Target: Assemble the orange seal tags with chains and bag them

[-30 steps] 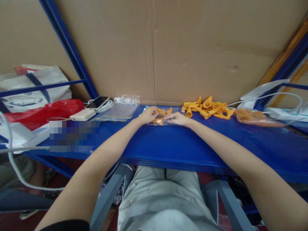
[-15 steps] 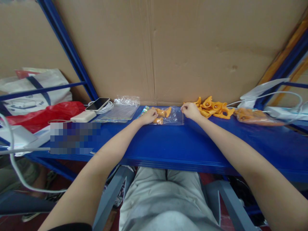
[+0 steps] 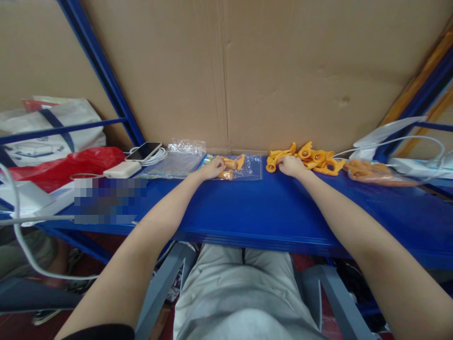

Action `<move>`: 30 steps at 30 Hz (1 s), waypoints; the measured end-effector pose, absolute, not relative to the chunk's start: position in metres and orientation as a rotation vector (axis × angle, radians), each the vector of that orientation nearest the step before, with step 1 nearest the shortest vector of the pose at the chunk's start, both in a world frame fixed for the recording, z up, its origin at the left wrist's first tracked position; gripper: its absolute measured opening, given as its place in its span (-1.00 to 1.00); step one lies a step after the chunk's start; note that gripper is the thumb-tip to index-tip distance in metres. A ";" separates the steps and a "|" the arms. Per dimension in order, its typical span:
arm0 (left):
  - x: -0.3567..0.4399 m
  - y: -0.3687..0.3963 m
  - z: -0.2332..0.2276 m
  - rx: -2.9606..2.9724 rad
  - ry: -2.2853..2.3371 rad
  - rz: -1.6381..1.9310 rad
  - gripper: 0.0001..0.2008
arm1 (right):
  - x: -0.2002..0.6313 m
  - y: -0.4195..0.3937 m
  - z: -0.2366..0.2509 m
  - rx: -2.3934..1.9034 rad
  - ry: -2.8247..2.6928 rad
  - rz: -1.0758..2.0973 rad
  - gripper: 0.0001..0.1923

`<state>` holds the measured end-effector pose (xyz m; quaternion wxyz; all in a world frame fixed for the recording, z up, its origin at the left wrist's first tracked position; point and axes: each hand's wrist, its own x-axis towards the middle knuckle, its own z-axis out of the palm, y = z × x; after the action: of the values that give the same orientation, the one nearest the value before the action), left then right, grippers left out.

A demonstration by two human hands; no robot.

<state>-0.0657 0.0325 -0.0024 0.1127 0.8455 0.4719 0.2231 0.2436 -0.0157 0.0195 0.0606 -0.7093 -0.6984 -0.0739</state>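
A blue shelf (image 3: 269,212) runs across a cardboard backing (image 3: 247,71). At its far edge, a loose pile of orange plastic parts (image 3: 314,158) lies at two o'clock from the clear bag (image 3: 244,167). The right hand (image 3: 290,166) rests on the pile's left end, fingers curled, grip unclear. The left hand (image 3: 212,168) pins the bag's left edge, fingers together. The pile's long axis runs left-right; the right hand is nearer.

Both bare forearms stretched forward, nearly straight, left hand (image 3: 212,168) palm down with fingers curled, right hand (image 3: 290,165) also palm down, knuckles up, fingers bent inward, hands well apart.
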 end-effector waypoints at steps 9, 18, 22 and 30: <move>-0.064 0.032 -0.003 2.481 1.429 0.649 -0.81 | 0.236 -0.019 0.008 -1.918 -2.324 -0.374 -0.46; -0.065 0.035 -0.005 2.474 1.416 0.656 -0.82 | 0.236 -0.015 0.007 -1.711 -2.166 -0.659 -0.62; -0.066 0.035 -0.006 2.465 1.417 0.674 -0.83 | 0.235 -0.012 0.009 -1.491 -2.132 -0.598 -0.56; -0.063 0.029 -0.002 2.447 1.458 0.660 -0.82 | 0.228 -0.015 0.008 -1.416 -2.420 -0.569 -0.48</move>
<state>-0.0626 0.0292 -0.0016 0.1088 0.8320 0.4956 0.2243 0.2279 -0.0146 0.0080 0.1396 -0.4902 -0.8376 -0.1968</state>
